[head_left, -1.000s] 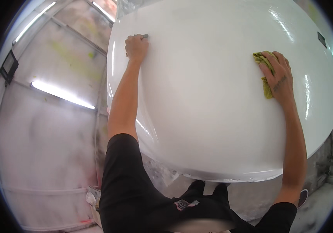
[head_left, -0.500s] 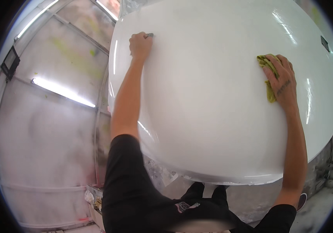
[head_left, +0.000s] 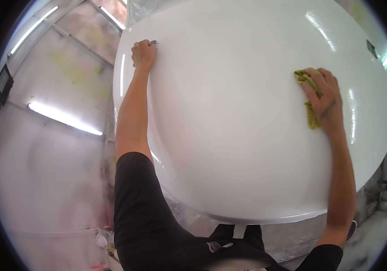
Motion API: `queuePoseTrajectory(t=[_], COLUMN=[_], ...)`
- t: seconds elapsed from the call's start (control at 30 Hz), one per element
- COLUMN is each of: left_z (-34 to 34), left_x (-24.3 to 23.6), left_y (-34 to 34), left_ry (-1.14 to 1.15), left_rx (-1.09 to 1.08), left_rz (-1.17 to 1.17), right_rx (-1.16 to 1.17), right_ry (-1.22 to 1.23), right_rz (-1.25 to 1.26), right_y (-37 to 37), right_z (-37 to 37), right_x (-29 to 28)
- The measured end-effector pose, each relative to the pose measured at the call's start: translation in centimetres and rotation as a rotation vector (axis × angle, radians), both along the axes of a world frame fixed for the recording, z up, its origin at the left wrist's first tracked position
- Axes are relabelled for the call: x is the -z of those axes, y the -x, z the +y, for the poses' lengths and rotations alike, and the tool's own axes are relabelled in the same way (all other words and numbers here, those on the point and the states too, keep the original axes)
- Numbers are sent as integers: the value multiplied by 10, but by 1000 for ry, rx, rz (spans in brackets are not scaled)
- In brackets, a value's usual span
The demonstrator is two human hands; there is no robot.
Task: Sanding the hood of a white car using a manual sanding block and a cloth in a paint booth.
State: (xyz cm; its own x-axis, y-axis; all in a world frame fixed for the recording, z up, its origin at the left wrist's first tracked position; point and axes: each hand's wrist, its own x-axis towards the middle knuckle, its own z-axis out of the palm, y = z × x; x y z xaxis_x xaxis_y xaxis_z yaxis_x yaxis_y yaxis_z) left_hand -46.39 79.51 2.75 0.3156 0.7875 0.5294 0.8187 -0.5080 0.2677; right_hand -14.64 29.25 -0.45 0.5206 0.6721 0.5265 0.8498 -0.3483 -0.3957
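A large glossy white curved panel [head_left: 229, 122], which looks like a car hood, spreads out in front of me. Near its far left edge, my left hand [head_left: 144, 55] is closed on a small dark grey object [head_left: 152, 43]. Only one end of that object pokes out past the fingers, so its kind is hidden. On the right side of the panel, my right hand [head_left: 328, 95] presses a crumpled yellow-green cloth [head_left: 311, 116] against the surface. The cloth bunches under the palm and sticks out beside the thumb. Both arms are stretched forward over the panel.
A pale, paint-stained wall [head_left: 44, 171] with a lit tube lamp [head_left: 64, 119] rises at the left. Clear plastic sheeting [head_left: 141, 11] lies by the panel's far left corner. A small dark rectangular piece [head_left: 371, 48] sits at its right edge. The panel's near edge runs before my legs.
The view has shifted, so the panel and both hands appear further left. The right hand and cloth have slid slightly nearer to me. The left hand keeps roughly its place by the left edge.
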Motion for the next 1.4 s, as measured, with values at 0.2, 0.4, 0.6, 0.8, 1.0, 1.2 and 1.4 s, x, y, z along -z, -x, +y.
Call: queuePoseTrajectory(t=[0.2,0.4,0.6,0.8,1.0,1.2,1.4], left_z=[-135,-129,-18,-260,-100,-97,-227], left_x=[42,31,6,35,20,23,46], left_y=[78,67,-28,83,3,-18,85], left_ry=[-327,-213,-204,-185,-239,-325,-245], left_rx=[254,345,107,500,359,254,574], left_rz=[4,-26,51,-37,-35,15,5], right_rx=[-39,-17,-81,-53,-14,-106,-51], right_ry=[2,-32,-79,-95,-72,-118,-55], right_rz=[-7,-38,-10,-114,-40,-31,-131], right_y=[7,6,5,2,-3,-4,-5], right_z=[4,2,-1,4,4,3,5], right_x=[-6,-1,-6,7,8,7,17])
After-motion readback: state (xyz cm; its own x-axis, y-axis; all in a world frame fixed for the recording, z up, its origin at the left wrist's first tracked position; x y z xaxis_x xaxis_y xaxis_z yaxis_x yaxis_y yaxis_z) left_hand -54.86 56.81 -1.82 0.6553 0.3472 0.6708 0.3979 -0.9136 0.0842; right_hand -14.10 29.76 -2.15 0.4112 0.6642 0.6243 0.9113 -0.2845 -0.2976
